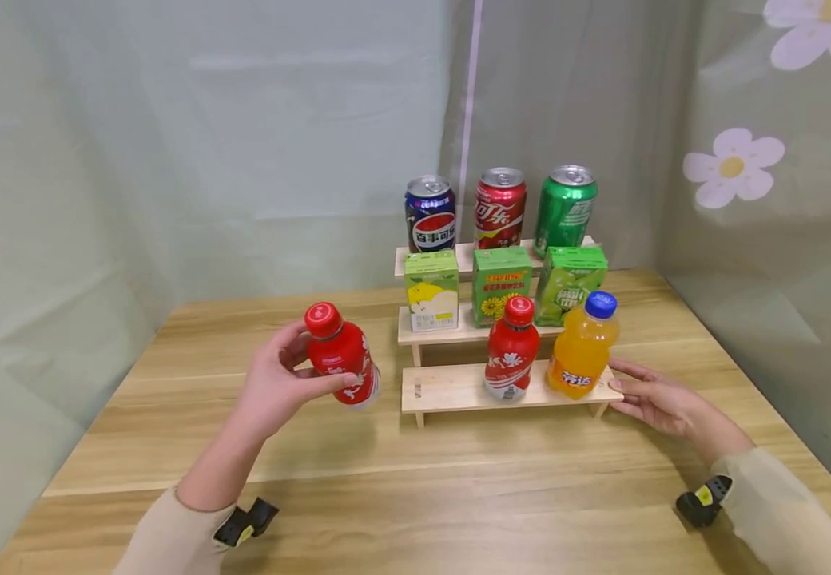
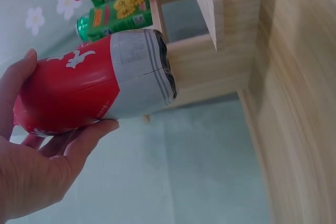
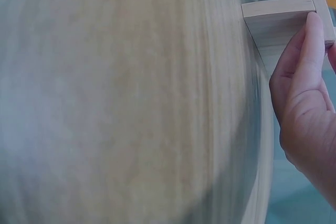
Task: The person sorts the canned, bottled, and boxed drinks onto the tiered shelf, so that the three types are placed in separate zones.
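Note:
My left hand [image 1: 275, 391] grips a red drink bottle [image 1: 339, 355] with a red cap, thumb on one side and fingers on the other. It is raised above the table, tilted, left of a three-step wooden display rack [image 1: 451, 389]. In the left wrist view the held bottle's [image 2: 73, 90] pale base points toward the rack. My right hand [image 1: 660, 403] pinches the right end of the rack's lowest step, its fingertips at the board's corner in the right wrist view. On that step stand another red bottle [image 1: 512, 351] and an orange soda bottle [image 1: 582, 347] with a blue cap.
Three juice cartons [image 1: 502, 287] line the middle step, and three cans [image 1: 500, 209], blue, red and green, stand on the top one. The wooden table [image 1: 415, 495] meets a pale curtain [image 1: 300, 144] behind. A flowered curtain [image 1: 768, 239] borders the right side.

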Action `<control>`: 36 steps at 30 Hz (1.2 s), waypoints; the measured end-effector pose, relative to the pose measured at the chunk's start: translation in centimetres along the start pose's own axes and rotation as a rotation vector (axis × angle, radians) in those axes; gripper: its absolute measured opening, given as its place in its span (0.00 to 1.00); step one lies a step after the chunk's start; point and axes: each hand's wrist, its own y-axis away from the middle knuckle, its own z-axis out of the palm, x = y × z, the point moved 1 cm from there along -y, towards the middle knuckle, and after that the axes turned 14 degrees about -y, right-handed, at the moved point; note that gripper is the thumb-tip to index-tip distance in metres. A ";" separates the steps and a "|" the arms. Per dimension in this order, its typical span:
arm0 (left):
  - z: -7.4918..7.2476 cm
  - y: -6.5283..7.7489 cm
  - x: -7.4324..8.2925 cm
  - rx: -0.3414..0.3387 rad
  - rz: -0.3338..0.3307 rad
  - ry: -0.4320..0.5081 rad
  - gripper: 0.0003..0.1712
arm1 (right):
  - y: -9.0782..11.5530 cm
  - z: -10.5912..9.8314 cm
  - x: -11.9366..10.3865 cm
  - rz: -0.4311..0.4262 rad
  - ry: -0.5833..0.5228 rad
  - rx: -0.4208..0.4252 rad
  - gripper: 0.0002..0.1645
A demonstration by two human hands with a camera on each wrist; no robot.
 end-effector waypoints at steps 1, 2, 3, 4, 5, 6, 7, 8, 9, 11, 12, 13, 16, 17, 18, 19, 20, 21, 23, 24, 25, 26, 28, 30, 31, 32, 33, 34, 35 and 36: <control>0.3 -0.2 0.1 -0.010 0.003 0.007 0.37 | 0.0 0.0 0.0 -0.001 -0.003 0.001 0.19; 0.6 -0.5 0.2 -0.018 0.009 0.019 0.37 | 0.0 -0.1 0.1 -0.001 -0.005 0.004 0.19; 1.0 -0.7 0.3 -0.024 0.015 0.030 0.37 | 0.0 -0.1 0.1 -0.004 -0.009 0.005 0.18; 1.4 -1.0 0.4 -0.029 0.023 0.041 0.37 | 0.0 -0.1 0.1 -0.006 -0.011 0.006 0.18; 1.7 -1.2 0.4 -0.033 0.030 0.050 0.37 | 0.0 -0.1 0.1 -0.007 -0.010 0.007 0.18; 2.1 -1.4 0.4 -0.038 0.032 0.055 0.36 | 0.0 -0.1 0.2 -0.008 -0.009 0.009 0.18; 2.5 -1.6 0.3 -0.044 0.035 0.059 0.36 | -0.1 -0.1 0.2 -0.008 -0.008 0.012 0.18; 2.9 -1.8 0.3 -0.051 0.035 0.065 0.36 | -0.1 0.0 0.2 -0.008 -0.010 0.011 0.18; 3.3 -2.0 0.3 -0.057 0.030 0.065 0.37 | -0.1 0.0 0.2 -0.008 -0.010 0.010 0.18; 4.0 -2.3 0.3 -0.068 0.020 0.064 0.37 | -0.1 0.0 0.2 -0.009 -0.012 0.008 0.18; 4.3 -2.5 0.4 -0.075 0.013 0.064 0.37 | -0.1 0.0 0.2 -0.010 -0.014 0.005 0.18; 4.6 -2.6 0.5 -0.081 0.010 0.067 0.38 | -0.1 0.0 0.3 -0.011 -0.015 0.001 0.18; 5.6 -3.1 0.7 -0.103 0.010 0.074 0.38 | -0.1 0.0 0.3 -0.011 -0.021 -0.008 0.19; 5.9 -3.3 0.7 -0.111 0.011 0.078 0.38 | -0.1 0.0 0.2 -0.011 -0.022 -0.013 0.19; 6.2 -3.4 0.8 -0.119 0.014 0.083 0.38 | -0.1 -0.1 0.2 -0.009 -0.020 -0.014 0.19; 6.5 -3.6 0.8 -0.125 0.018 0.086 0.38 | -0.1 -0.1 0.2 -0.008 -0.018 -0.015 0.20; 6.8 -3.7 0.9 -0.130 0.023 0.089 0.37 | -0.1 -0.1 0.1 -0.006 -0.019 -0.015 0.20; 7.1 -3.8 0.9 -0.134 0.024 0.092 0.37 | -0.1 -0.1 0.1 -0.003 -0.019 -0.015 0.20; 7.7 -4.0 0.9 -0.143 0.016 0.094 0.37 | -0.1 -0.2 0.0 0.001 -0.013 -0.015 0.20; 8.0 -4.1 0.9 -0.147 0.012 0.094 0.38 | -0.2 -0.2 0.0 0.002 -0.010 -0.015 0.19; 8.3 -4.2 0.9 -0.149 0.007 0.095 0.38 | -0.2 -0.2 -0.1 0.002 -0.005 -0.018 0.19; 8.5 -4.2 0.9 -0.152 0.003 0.094 0.38 | -0.2 -0.2 -0.1 0.003 -0.003 -0.024 0.19; 8.8 -4.4 0.9 -0.157 -0.003 0.092 0.38 | -0.3 -0.3 -0.1 0.004 0.003 -0.040 0.19; 9.1 -4.5 1.0 -0.159 -0.003 0.086 0.38 | -0.4 -0.4 -0.1 0.006 -0.002 -0.057 0.20; 9.2 -4.6 1.1 -0.160 0.003 0.084 0.39 | -0.4 -0.4 -0.1 0.007 -0.005 -0.059 0.20; 9.3 -4.7 1.1 -0.163 0.005 0.084 0.39 | -0.4 -0.4 -0.1 0.008 -0.013 -0.065 0.20; 9.4 -4.8 1.2 -0.166 0.007 0.086 0.39 | -0.4 -0.4 -0.1 0.009 -0.020 -0.067 0.20; 9.4 -4.8 1.2 -0.169 0.010 0.084 0.39 | -0.3 -0.4 -0.1 0.006 -0.019 -0.066 0.20; 9.5 -4.9 1.2 -0.172 0.010 0.083 0.39 | -0.3 -0.4 -0.2 0.004 -0.018 -0.061 0.20; 9.6 -5.0 1.2 -0.175 0.008 0.084 0.40 | -0.3 -0.3 -0.2 0.001 -0.010 -0.055 0.20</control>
